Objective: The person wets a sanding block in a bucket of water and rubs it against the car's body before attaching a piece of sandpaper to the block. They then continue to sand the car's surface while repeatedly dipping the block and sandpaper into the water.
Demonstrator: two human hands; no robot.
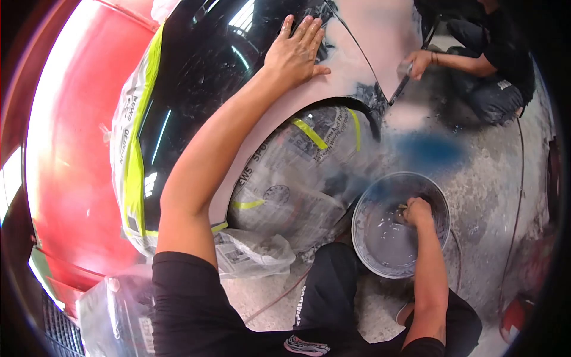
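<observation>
My left hand lies flat with fingers stretched on a car body panel, where glossy black paint meets a dull pinkish primed patch. It holds nothing. My right hand dips into a round bucket of murky grey water on the floor. Its fingers are curled together, and a small yellowish edge shows at their tips; what they grip is not clear. Below the panel's curved arch, the wheel is wrapped in newspaper held with yellow-green tape.
At the upper right another person crouches, their hand on a dark long tool against the panel. A red car surface stands at the left behind taped newspaper. A thin hose runs over the stained concrete floor.
</observation>
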